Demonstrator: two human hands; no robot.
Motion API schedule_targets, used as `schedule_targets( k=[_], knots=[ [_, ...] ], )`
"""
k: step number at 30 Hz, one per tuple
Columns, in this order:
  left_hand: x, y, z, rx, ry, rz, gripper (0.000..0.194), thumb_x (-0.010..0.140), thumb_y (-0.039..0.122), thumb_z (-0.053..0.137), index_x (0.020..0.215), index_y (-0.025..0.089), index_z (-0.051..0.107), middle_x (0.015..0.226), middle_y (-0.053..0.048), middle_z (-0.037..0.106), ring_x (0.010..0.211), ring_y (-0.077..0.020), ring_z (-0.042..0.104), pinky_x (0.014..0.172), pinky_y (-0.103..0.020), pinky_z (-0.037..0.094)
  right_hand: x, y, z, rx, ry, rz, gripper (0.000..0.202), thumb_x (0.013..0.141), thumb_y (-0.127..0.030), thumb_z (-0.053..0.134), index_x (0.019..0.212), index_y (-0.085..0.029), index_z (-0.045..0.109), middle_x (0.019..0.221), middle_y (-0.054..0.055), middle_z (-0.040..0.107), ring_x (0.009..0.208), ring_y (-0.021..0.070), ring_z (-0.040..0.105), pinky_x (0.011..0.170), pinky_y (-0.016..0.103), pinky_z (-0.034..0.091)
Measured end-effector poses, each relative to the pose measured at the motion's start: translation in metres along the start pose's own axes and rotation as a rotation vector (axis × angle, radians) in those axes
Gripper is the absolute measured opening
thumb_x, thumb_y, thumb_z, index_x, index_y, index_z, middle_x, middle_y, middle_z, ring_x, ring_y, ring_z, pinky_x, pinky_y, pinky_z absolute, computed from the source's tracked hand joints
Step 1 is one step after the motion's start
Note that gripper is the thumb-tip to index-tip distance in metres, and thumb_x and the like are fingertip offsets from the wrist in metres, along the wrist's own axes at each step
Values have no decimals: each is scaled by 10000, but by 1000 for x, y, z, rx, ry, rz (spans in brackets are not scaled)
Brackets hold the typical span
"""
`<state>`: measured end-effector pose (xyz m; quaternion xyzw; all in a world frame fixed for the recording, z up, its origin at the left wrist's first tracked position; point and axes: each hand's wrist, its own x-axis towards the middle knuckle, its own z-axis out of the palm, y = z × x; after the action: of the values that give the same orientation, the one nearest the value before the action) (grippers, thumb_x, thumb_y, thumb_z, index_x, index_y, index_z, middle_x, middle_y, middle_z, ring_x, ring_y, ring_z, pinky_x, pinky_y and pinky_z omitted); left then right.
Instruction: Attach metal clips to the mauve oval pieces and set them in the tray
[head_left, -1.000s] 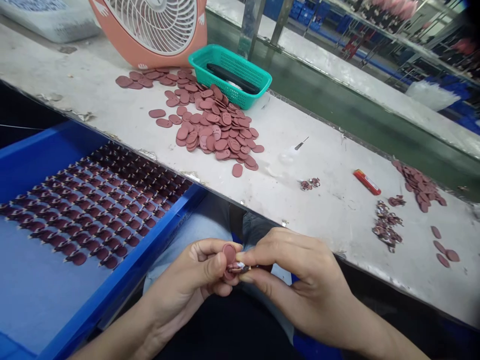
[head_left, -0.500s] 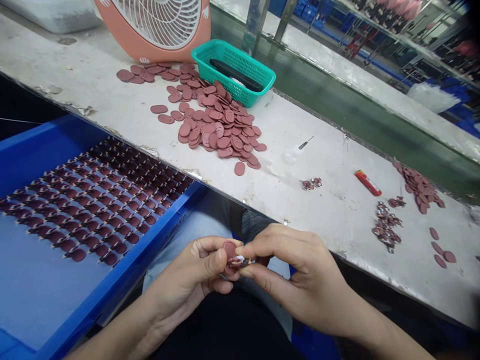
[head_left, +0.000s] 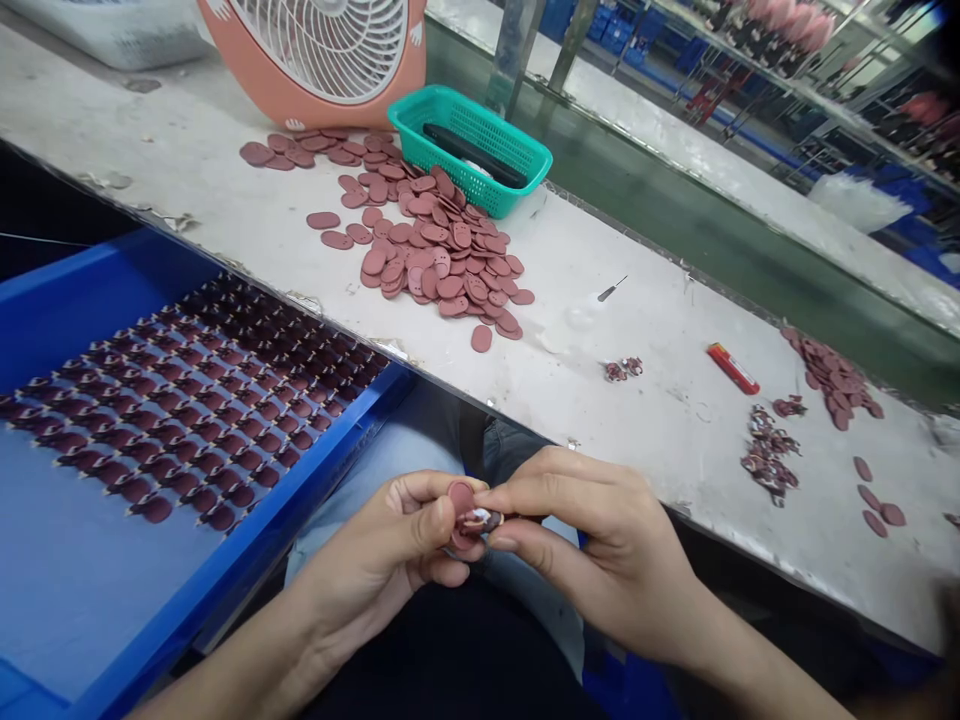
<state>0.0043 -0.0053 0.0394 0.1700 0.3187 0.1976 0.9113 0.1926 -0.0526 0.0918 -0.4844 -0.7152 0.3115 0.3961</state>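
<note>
Over my lap, my left hand [head_left: 394, 540] pinches a reddish-brown oval disc [head_left: 460, 497] between thumb and fingers. A small painted figurine [head_left: 482, 520] with white and dark brown parts lies against the disc. My right hand [head_left: 600, 535] grips this figurine by thumb and index finger, partly covering it. To the left, a blue tray [head_left: 247, 565] holds rows of such figurines on oval bases [head_left: 157, 510]. A large pile of oval discs [head_left: 427, 250] lies on the bench, and a cluster of loose figurines [head_left: 769, 455] sits further right.
An orange fan [head_left: 247, 65] and a green basket [head_left: 517, 200] with a black object inside stand behind the pile. A dispensing needle tip [head_left: 611, 290], two small figurines [head_left: 624, 369], a red lighter [head_left: 733, 369] and a second disc pile [head_left: 836, 375] are on the white bench [head_left: 660, 440].
The figurine's dark end has turned slightly, and my right fingertips have shifted a little on it. Both hands stay together at the disc. The view has moved slightly.
</note>
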Motion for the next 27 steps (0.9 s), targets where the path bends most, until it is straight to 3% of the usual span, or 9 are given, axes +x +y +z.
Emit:
schedule_targets(
  k=[10,16,21,27],
  knots=[
    [-1,-2,-1,-60,14,0,306,573,367,974,769,182,829,653,-4,697,560,-62,612,520,-99,536,2,1,6,25,16,19,111,902,-132,720,998,-128,777,833,47,740,753,107,665,718,196,545],
    [-1,-1,-4,-45,29,9,300,625,402,944,787,179,825,663,-5,678,568,-59,596,531,-97,522,5,3,7,17,-3,7,94,891,-114,727,974,-109,771,825,50,743,756,107,668,723,189,549],
    [-2,0,-6,-26,36,-5,338,577,432,960,759,185,819,637,6,645,559,-60,565,514,-99,514,7,3,8,27,-26,19,80,898,-112,719,957,-136,767,827,33,744,754,107,664,719,206,545],
    [-1,3,-13,33,25,29,413,619,507,915,855,185,806,714,-12,651,632,-114,589,454,-136,513,11,3,9,20,-6,22,106,902,-142,718,994,-170,761,843,17,728,750,101,661,688,207,545]
  ],
)
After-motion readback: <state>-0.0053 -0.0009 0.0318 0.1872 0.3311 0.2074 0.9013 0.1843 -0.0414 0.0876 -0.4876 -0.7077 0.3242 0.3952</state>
